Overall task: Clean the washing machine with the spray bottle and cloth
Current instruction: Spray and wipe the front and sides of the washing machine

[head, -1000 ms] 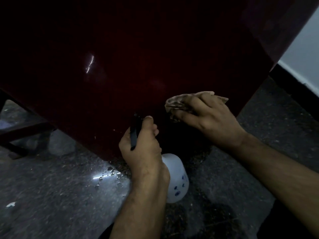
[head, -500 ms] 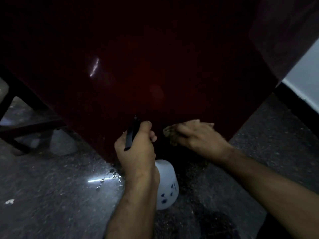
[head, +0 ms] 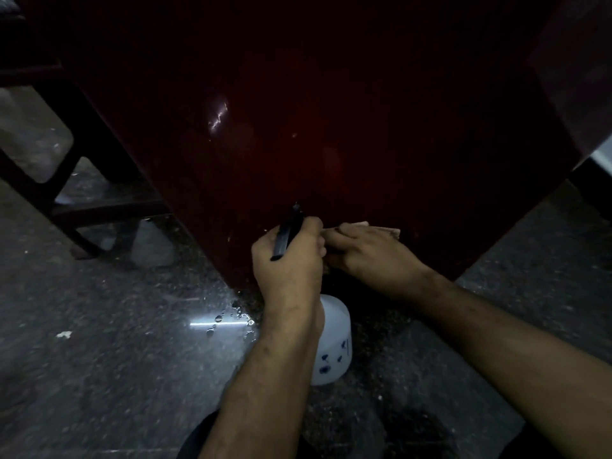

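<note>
Dark floor (head: 99, 376) under white spray bottle (head: 332, 342), contents unseen.

no legible text; spray bottle (head: 334, 346) bears blurred blue marks.

2 hands (head: 291, 260), 1 bottle (head: 332, 346), 1 cloth (head: 390, 231)

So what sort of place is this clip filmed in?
Probably a dim utility or laundry corner of a home. The person crouches at the dark red washing machine on a speckled stone floor wet with droplets, a white wall with dark skirting at the right and a dark frame stand at the left.
</note>
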`<action>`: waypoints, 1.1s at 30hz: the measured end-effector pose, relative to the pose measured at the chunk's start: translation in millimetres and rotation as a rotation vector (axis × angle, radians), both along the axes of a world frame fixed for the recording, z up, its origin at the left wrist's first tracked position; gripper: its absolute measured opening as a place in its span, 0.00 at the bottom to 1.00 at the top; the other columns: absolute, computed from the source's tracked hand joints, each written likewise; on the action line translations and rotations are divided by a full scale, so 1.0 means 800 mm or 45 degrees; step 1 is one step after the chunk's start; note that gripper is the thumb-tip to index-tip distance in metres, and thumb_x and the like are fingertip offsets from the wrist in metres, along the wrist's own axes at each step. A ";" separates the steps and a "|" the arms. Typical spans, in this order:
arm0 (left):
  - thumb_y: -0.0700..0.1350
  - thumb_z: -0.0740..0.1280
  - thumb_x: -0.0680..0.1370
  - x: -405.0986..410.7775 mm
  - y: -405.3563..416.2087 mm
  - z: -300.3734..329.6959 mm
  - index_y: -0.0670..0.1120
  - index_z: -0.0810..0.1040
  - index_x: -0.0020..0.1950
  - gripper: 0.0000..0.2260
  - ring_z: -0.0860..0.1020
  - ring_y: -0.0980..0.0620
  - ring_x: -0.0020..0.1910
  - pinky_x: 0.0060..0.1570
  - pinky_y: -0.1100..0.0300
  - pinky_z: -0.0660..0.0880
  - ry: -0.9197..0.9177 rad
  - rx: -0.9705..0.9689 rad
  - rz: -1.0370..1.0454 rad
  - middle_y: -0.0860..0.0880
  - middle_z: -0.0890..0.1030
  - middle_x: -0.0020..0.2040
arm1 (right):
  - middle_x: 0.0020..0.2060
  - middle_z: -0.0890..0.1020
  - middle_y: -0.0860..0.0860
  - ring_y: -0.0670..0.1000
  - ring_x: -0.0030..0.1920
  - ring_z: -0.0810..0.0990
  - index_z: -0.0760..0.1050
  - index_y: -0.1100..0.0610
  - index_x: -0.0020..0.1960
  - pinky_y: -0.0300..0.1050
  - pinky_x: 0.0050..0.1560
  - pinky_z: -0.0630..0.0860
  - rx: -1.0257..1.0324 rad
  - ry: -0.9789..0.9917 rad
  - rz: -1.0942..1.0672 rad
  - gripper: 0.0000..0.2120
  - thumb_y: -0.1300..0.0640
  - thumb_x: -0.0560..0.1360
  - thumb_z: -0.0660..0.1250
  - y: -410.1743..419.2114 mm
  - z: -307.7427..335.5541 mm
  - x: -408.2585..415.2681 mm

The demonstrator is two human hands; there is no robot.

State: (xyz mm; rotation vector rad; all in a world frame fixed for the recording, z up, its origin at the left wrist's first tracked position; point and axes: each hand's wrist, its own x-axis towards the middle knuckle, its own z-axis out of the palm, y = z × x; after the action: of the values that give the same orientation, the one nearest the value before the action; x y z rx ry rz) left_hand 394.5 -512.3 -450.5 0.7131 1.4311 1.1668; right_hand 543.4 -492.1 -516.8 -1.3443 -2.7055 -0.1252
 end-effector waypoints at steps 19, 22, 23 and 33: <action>0.45 0.73 0.81 -0.089 0.021 -0.002 0.49 0.82 0.46 0.05 0.82 0.51 0.45 0.42 0.53 0.73 0.088 -0.051 0.092 0.50 0.83 0.40 | 0.66 0.73 0.58 0.59 0.62 0.74 0.74 0.59 0.72 0.51 0.54 0.76 0.325 0.028 -0.109 0.21 0.59 0.79 0.64 0.004 0.019 -0.023; 0.43 0.73 0.81 -0.086 0.026 -0.003 0.49 0.81 0.44 0.07 0.82 0.51 0.44 0.42 0.56 0.73 0.043 -0.005 0.218 0.49 0.82 0.40 | 0.68 0.74 0.60 0.61 0.63 0.74 0.73 0.61 0.71 0.55 0.54 0.77 0.421 0.183 -0.084 0.23 0.62 0.77 0.71 0.025 0.017 -0.054; 0.42 0.73 0.81 -0.085 0.026 -0.002 0.49 0.80 0.43 0.07 0.82 0.51 0.44 0.41 0.56 0.73 0.019 0.021 0.277 0.48 0.82 0.40 | 0.68 0.74 0.59 0.60 0.63 0.74 0.73 0.61 0.72 0.55 0.54 0.78 0.379 0.217 -0.044 0.24 0.61 0.77 0.72 0.028 0.011 -0.066; 0.37 0.72 0.79 -0.115 0.021 0.012 0.46 0.79 0.38 0.11 0.79 0.56 0.34 0.46 0.53 0.78 0.016 0.220 0.379 0.56 0.79 0.28 | 0.60 0.72 0.52 0.54 0.57 0.72 0.71 0.55 0.72 0.50 0.51 0.71 0.172 0.196 -0.052 0.26 0.48 0.82 0.46 0.032 0.021 -0.067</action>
State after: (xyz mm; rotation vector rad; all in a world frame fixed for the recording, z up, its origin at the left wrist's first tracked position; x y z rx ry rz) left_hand 302.7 -495.3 -441.0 0.6402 1.4942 1.5334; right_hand 490.0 -466.6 -500.0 -1.3133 -2.4967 -0.1956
